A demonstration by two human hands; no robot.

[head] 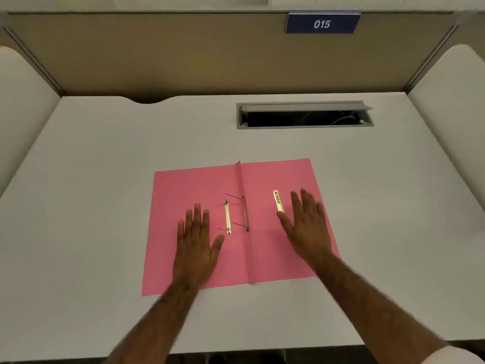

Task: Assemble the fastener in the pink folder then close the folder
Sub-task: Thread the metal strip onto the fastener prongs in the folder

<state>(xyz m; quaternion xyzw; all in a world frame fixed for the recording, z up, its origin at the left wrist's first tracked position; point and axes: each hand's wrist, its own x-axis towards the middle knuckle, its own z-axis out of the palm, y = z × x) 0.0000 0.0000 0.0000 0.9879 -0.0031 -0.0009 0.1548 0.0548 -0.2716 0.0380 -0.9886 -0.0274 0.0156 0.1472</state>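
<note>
The pink folder [262, 179] lies open and flat on the white desk. At its centre fold a thin metal fastener base [245, 214] has two prongs sticking out to the left. A gold fastener bar [227, 217] rests on the left leaf, just left of the fold. A second gold bar [278, 201] lies on the right leaf. My left hand [195, 240] lies flat, palm down, on the left leaf beside the first bar. My right hand [305, 222] is flat on the right leaf, its thumb touching the lower end of the second bar. Neither hand holds anything.
A grey cable hatch [304, 115] with its lid raised is set into the desk behind the folder at the right. A beige partition with a blue "015" sign [322, 23] closes the back. White side panels flank the desk.
</note>
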